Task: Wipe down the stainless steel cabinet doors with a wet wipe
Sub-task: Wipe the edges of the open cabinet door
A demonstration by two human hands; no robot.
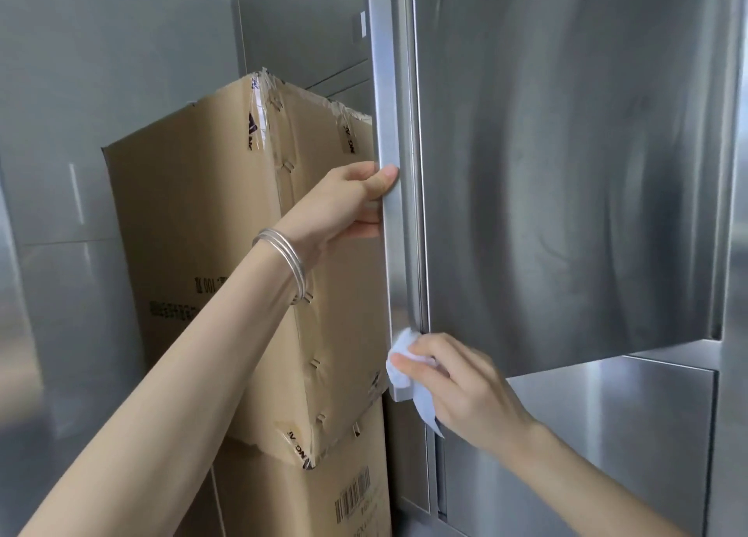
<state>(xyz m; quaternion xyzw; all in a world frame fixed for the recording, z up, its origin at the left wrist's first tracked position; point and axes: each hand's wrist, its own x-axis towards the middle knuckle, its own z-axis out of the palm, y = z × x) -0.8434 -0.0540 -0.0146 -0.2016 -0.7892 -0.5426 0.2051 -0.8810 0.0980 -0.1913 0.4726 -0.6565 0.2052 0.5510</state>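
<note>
An upper stainless steel cabinet door (566, 172) stands swung open, its inner face toward me. My left hand (348, 200), bangles on the wrist, grips the door's left edge (390, 131) at mid-height, thumb on the front and fingers behind. My right hand (457, 382) pinches a crumpled white wet wipe (400, 368) against the bottom left corner of that door edge. A tail of the wipe hangs below the hand.
Two stacked cardboard boxes (210, 229) stand inside the cabinet just left of the open door, close to my left forearm. A lower steel door (607, 435) sits below. Steel panels (101, 71) line the left side and back.
</note>
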